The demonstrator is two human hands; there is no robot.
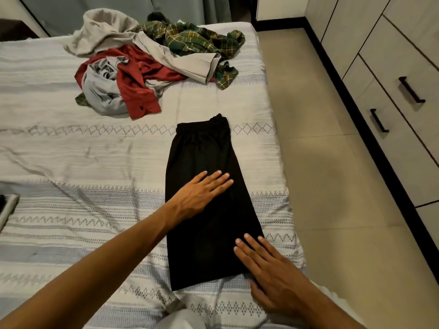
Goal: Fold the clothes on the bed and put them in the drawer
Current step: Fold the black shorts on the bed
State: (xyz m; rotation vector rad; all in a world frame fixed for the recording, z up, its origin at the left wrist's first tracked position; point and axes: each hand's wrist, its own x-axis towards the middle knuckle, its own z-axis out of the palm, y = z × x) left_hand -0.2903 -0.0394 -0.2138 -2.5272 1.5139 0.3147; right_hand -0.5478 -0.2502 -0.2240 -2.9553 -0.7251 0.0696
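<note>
Left hand (202,191) lies flat on the black garment (209,210), fingers straight and together, palm down on the garment's middle section near its left edge. Right hand (268,269) also lies flat, fingers extended, resting on the garment's near right corner, with the heel of the palm over the bed (71,150). Neither hand grips anything.

Black garment: folded lengthwise into a long narrow strip, lying flat on the bed close to its right edge. An elastic waistband forms the far end; the near end is a straight hem just in front of the person.

Unfolded clothes sit in a heap at the far part of the bed, well apart from the black garment:
- beige garment (107,34), at the back left of the heap, one long part trailing toward the right;
- green plaid shirt (194,36), at the back right, partly under the beige part;
- red shirt (142,74), in front, a buttoned cuff pointing toward the near side;
- grey garment (102,91), at the left front, tangled with the red shirt.

Bed cover: white with grey-blue woven bands and diamond patterns, creased at the left.

Drawers (392,110) stand along the right wall, across a strip of tiled floor (320,162) from the bed. Two dark bar handles (411,90) show. All visible drawer fronts are closed.
</note>
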